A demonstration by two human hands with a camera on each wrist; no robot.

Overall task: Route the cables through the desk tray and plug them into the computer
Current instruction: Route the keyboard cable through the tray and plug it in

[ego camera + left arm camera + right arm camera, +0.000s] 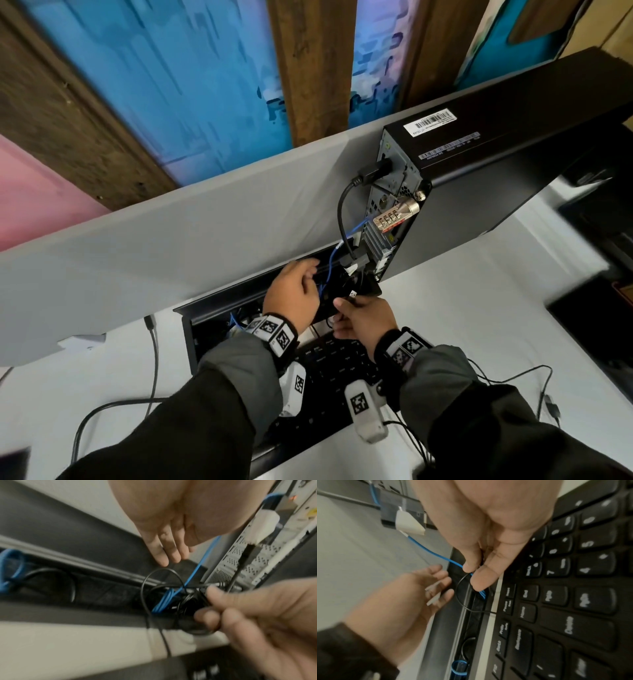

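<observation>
A black computer tower lies on the white desk, its port side facing the open cable tray. A blue cable runs from the ports down into the tray. My right hand pinches a thin black cable just behind its USB plug, above the tray's right end. In the right wrist view the thumb and forefinger press that cable beside the blue cable. My left hand hovers over the tray with straight fingers and holds nothing.
A black keyboard lies under my wrists, right in front of the tray. A grey divider panel stands behind the tray. A thick black power lead and a combination lock hang off the tower. Loose cables cross the desk.
</observation>
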